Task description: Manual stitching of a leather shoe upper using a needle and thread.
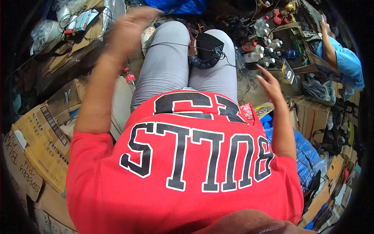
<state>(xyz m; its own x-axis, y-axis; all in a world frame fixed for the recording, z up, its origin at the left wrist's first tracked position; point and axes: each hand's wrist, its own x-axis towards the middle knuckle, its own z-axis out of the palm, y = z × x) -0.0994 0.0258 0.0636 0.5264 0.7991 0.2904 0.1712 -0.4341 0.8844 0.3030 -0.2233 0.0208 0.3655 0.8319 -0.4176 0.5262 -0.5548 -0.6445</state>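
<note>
Across my grey-trousered thighs lies a black and brown piece (206,50) that looks like part of a shoe, with a ribbed black edge. A thin dark cord (167,43) runs over my left thigh to it and loops at its right side. My left hand (134,25) is raised beyond my left knee, touching nothing I can make out; motion smears its fingers. To the right of my right thigh, my right hand (270,84) hovers with thumb and forefinger apart and nothing visible between them. Neither hand touches the piece.
Several capped bottles (259,50) stand right of my knees. A red-capped bottle (129,77) lies by my left thigh. Cardboard boxes (43,136) fill the left; blue plastic sheeting (306,152) lies right. A person in a blue shirt (343,58) sits at far right.
</note>
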